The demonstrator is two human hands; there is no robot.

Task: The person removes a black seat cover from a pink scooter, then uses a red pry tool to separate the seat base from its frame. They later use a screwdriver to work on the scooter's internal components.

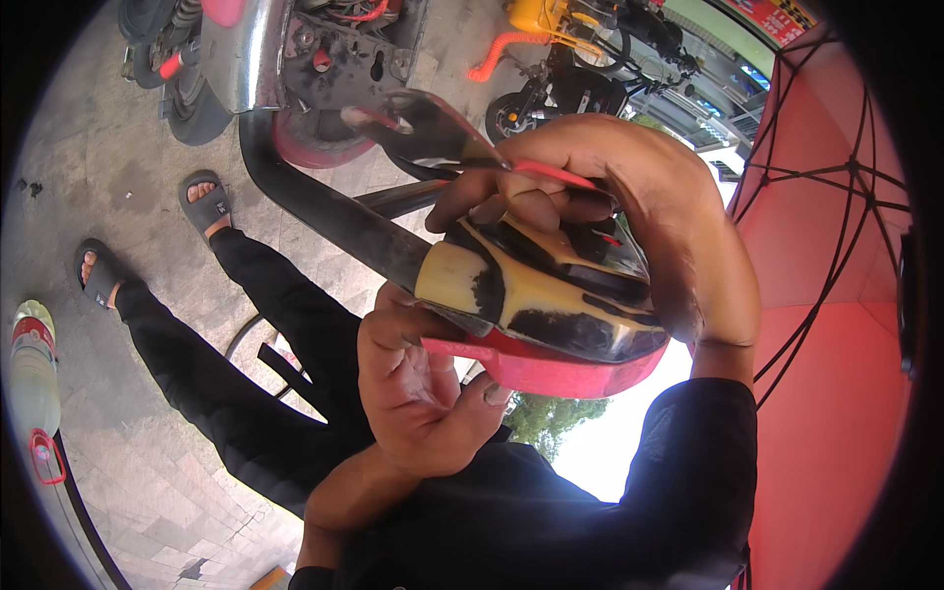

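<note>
Yellow-and-black housing: raised above the person's torso, between the two hands, at the end of the black tube (pixel 324 216); its main body is the housing (pixel 536 280), with red trim (pixel 580 376) along the lower edge. Whether tube and housing are joined cannot be told.
Left hand: the left hand (pixel 418 388) is at the tube end, palm partly exposed, fingers bent behind the edge, thumb beside the trim. Whether it clamps cannot be told.
Right hand: the right hand (pixel 575 157) arches over the top, fingers curled, pinching the red edge of a dark glossy panel (pixel 442 133).
Panel: tilted, projecting past the fingers toward the tube; judged prone to flexing if held only by one edge.
Support: advisable to bear the housing's weight from below with the left hand, so the trim takes no load.
Panel handling: best moved squarely, with light, even pressure; twisting may crack it.
Finishes: yellow and black surfaces look glossy; scraping the panel across them risks marks.
</note>
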